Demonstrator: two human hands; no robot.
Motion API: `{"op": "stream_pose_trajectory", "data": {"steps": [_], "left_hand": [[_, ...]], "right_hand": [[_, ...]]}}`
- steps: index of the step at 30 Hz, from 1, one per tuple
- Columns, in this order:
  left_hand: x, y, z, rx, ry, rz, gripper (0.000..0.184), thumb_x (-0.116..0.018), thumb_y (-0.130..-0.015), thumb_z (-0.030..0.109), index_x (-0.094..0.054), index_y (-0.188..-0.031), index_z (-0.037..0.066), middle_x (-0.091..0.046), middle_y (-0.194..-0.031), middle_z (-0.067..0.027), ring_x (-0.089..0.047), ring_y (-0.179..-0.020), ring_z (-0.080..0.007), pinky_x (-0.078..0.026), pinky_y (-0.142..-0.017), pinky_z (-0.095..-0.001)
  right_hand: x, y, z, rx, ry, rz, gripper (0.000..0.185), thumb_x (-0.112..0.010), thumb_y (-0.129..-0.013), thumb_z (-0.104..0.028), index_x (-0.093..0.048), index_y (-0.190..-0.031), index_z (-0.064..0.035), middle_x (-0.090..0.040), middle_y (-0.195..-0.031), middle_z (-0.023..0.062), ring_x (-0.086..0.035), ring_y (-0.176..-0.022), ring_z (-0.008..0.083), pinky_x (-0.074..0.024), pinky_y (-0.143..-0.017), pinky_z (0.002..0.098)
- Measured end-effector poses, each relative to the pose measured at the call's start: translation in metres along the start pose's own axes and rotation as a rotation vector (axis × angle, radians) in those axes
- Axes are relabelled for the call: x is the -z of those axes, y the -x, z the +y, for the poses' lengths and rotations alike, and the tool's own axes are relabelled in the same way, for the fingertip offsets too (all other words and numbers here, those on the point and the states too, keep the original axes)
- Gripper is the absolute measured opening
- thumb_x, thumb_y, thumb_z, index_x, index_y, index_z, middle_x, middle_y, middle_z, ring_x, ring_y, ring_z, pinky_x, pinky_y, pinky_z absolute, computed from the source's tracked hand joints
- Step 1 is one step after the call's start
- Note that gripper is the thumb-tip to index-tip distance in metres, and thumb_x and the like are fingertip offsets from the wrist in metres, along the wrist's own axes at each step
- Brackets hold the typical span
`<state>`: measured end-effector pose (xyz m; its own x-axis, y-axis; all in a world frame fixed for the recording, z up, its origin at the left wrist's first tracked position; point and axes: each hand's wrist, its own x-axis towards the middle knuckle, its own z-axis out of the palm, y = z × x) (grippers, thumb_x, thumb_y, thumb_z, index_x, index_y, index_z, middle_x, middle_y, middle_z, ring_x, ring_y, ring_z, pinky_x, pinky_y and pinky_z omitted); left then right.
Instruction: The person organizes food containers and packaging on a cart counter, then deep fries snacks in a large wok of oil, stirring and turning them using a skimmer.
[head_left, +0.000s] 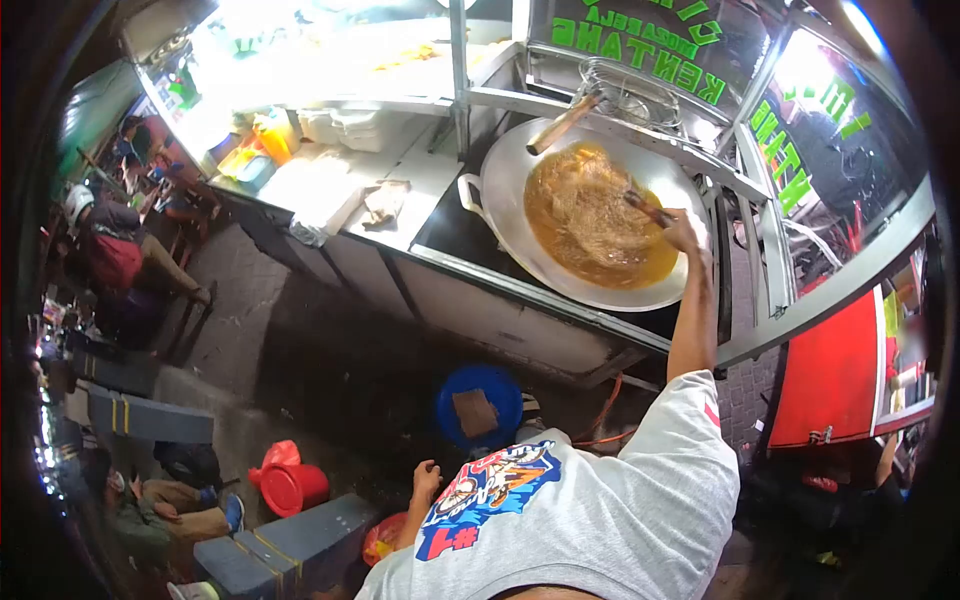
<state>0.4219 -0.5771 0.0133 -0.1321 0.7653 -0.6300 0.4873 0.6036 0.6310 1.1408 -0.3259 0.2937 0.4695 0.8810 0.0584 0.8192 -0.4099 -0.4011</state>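
Note:
My right hand is closed around the dark wooden handle of a cooking tool, above the right part of a large metal wok. The tool's far end is lost in the bubbling brown oil, where pieces of frying food blur together. Low beside my body hangs my left hand, its fingers loosely bent and slightly apart, with nothing visible in it. A wire strainer rests at the wok's back edge, and its wooden handle sticks out over the oil.
Left of the wok, a white counter bears a crumpled paper and orange containers. A metal frame with lettered glass borders the wok. Below are a blue tub, a red bucket and a grey bench. People sit at left.

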Motion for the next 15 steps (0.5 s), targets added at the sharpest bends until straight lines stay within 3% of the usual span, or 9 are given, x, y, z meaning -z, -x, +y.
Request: {"op": "stream_pose_trajectory", "data": {"steps": [2, 5, 6, 9, 11, 13, 15], "left_hand": [[0.003, 0.023, 0.012, -0.002, -0.116, -0.050, 0.034, -0.057, -0.083, 0.012, -0.053, -0.115, -0.001, -0.061, -0.092, -0.0124, -0.062, -0.069, -0.0176, -0.051, -0.060, -0.0297], [-0.003, -0.008, -0.062, -0.068, -0.239, -0.052, 0.037, -0.062, -0.077, 0.020, -0.059, -0.108, -0.001, -0.063, -0.101, -0.0180, -0.063, -0.090, -0.0268, -0.049, -0.079, -0.0340], [-0.001, -0.003, -0.059, 0.020, -0.207, -0.049, 0.038, -0.063, -0.075, 0.023, -0.062, -0.104, 0.000, -0.062, -0.105, -0.0196, -0.060, -0.099, -0.0286, -0.046, -0.086, -0.0341], [0.005, -0.001, -0.059, -0.071, -0.283, -0.014, 0.036, -0.062, -0.077, 0.021, -0.061, -0.106, 0.000, -0.062, -0.104, -0.0192, -0.062, -0.093, -0.0278, -0.049, -0.080, -0.0352], [0.012, 0.021, -0.016, 0.028, -0.141, -0.034, 0.034, -0.058, -0.082, 0.013, -0.055, -0.112, -0.001, -0.062, -0.099, -0.0175, -0.064, -0.075, -0.0244, -0.053, -0.062, -0.0332], [0.013, 0.020, -0.008, -0.014, -0.124, -0.015, 0.034, -0.057, -0.083, 0.012, -0.054, -0.114, -0.002, -0.061, -0.100, -0.0168, -0.063, -0.071, -0.0229, -0.053, -0.060, -0.0321], [0.013, 0.020, 0.003, -0.020, -0.122, -0.045, 0.035, -0.057, -0.083, 0.012, -0.053, -0.114, -0.003, -0.061, -0.100, -0.0170, -0.063, -0.069, -0.0223, -0.053, -0.060, -0.0318]], "right_hand": [[0.007, 0.004, 0.013, -0.022, -0.033, 0.005, 0.030, -0.054, -0.077, -0.016, -0.061, -0.105, -0.0077, -0.064, -0.091, 0.0202, -0.062, -0.087, 0.0339, -0.0476, -0.076, 0.0412], [-0.018, 0.005, -0.005, -0.111, 0.028, 0.122, 0.028, -0.053, -0.079, -0.021, -0.062, -0.102, -0.0074, -0.063, -0.095, 0.0205, -0.061, -0.089, 0.0347, -0.0471, -0.077, 0.0419], [-0.042, -0.003, 0.002, -0.173, 0.039, 0.070, 0.031, -0.050, -0.084, -0.022, -0.058, -0.111, -0.0098, -0.062, -0.099, 0.0211, -0.062, -0.089, 0.0353, -0.0492, -0.074, 0.0425], [-0.085, 0.017, -0.028, 0.008, 0.102, 0.114, 0.032, -0.049, -0.082, -0.023, -0.059, -0.105, -0.0041, -0.062, -0.096, 0.0230, -0.060, -0.091, 0.0377, -0.0460, -0.080, 0.0440], [-0.125, 0.024, -0.030, 0.152, 0.206, 0.148, 0.034, -0.050, -0.083, -0.021, -0.055, -0.110, -0.0012, -0.061, -0.093, 0.0259, -0.061, -0.089, 0.0381, -0.0455, -0.081, 0.0445], [-0.085, 0.071, -0.094, -0.039, -0.073, -0.120, 0.036, -0.052, -0.078, -0.020, -0.057, -0.104, 0.0032, -0.062, -0.089, 0.0253, -0.061, -0.088, 0.0390, -0.0450, -0.081, 0.0455], [-0.099, 0.086, -0.099, -0.078, -0.213, -0.176, 0.034, -0.054, -0.073, -0.020, -0.059, -0.097, 0.0037, -0.062, -0.087, 0.0262, -0.061, -0.087, 0.0397, -0.0461, -0.078, 0.0464]]}}
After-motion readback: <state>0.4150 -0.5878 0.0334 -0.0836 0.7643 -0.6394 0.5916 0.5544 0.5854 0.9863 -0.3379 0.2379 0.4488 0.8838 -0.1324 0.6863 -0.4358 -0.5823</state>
